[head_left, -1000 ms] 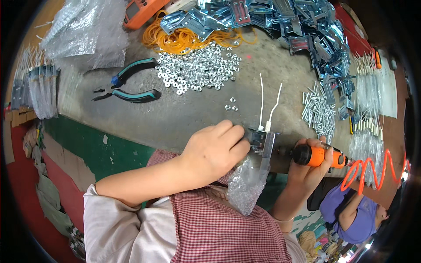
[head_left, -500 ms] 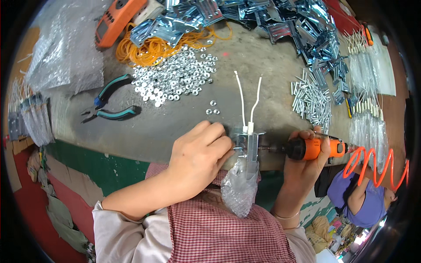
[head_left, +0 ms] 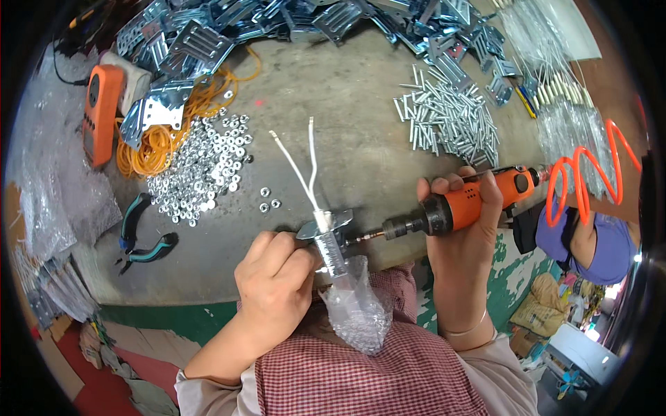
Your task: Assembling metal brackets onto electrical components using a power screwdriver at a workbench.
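My left hand (head_left: 274,281) is closed round a metal bracket (head_left: 331,256) near the table's front edge; the fingertips are partly hidden behind it. From the bracket's top rise two white lead wires (head_left: 312,163). Clear bubble wrap (head_left: 359,312) covers its lower end, hanging over my checked apron. My right hand (head_left: 458,260) grips an orange and black air screwdriver (head_left: 463,208), which lies level and points left. Its bit (head_left: 368,236) reaches the bracket's right side; whether the tip touches a screw I cannot tell. Three loose nuts (head_left: 265,204) lie beyond my left hand.
A pile of nuts (head_left: 201,166), yellow rubber bands (head_left: 149,149), pliers (head_left: 139,232) and an orange meter (head_left: 103,114) are at the left. Screws (head_left: 451,114) lie at the right, brackets (head_left: 305,21) at the back. An orange coiled hose (head_left: 581,180) runs off the screwdriver. Another person (head_left: 596,239) is beyond.
The whole view has turned and shifted. The bracket now leans, its wires pointing further left. More of the screwdriver's front end shows. Both hands keep their hold.
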Tool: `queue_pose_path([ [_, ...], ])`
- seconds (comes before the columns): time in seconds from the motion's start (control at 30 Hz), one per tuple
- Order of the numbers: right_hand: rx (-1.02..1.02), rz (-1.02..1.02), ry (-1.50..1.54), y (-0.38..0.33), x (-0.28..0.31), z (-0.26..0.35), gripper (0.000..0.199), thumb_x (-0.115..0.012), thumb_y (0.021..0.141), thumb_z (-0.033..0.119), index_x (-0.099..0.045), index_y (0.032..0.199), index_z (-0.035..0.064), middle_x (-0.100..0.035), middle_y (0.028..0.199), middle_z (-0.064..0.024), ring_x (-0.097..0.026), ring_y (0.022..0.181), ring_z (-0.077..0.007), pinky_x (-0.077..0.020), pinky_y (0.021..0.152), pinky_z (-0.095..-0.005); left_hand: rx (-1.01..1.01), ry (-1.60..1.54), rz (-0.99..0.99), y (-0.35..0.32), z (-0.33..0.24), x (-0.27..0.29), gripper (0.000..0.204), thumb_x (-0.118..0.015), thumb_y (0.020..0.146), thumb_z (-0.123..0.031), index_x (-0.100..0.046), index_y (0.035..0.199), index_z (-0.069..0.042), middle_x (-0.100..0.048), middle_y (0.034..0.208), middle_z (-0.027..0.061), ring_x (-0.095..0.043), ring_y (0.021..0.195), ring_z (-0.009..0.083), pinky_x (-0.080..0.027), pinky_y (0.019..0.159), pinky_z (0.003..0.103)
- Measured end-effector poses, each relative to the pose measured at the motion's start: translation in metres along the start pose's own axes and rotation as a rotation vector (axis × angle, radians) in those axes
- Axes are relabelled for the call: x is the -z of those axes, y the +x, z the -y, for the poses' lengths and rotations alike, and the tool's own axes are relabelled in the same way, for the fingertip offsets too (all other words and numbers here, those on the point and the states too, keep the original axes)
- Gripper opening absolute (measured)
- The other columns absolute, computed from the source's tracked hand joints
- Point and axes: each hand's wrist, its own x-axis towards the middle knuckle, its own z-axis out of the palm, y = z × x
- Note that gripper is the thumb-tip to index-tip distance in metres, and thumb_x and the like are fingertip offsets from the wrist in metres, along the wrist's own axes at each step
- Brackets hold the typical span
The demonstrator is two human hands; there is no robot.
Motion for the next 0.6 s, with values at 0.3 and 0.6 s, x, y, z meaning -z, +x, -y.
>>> queue_pose_path([
  [0.3,-0.060,0.047,0.014,-0.0026,0.0000,-0.0011,0.033,-0.058,0.091,0.035,-0.047,0.110,0.0096,-0.054,0.086,-0.0023,-0.055,0.085,-0.0177,-0.0363,0.101,-0.0412,0.001,0.013,0.008,-0.0070,-0.0019,-0.0028,0.026,-0.063,0.046,0.005,-0.055,0.069,-0.004,-0.049,0.070,0.0076,-0.049,0.064,0.0270,-0.040,0.051,0.035],
  [0.6,-0.027,0.008,0.075,-0.0011,-0.0045,-0.0028,0.033,-0.056,0.094,0.030,-0.048,0.111,0.0031,-0.054,0.084,-0.0046,-0.056,0.082,-0.0187,-0.0417,0.095,-0.0414,-0.022,-0.005,-0.020,-0.0073,0.0004,-0.0036,0.026,-0.062,0.045,0.003,-0.056,0.070,-0.001,-0.051,0.071,0.0095,-0.050,0.065,0.0280,-0.040,0.052,0.034],
])
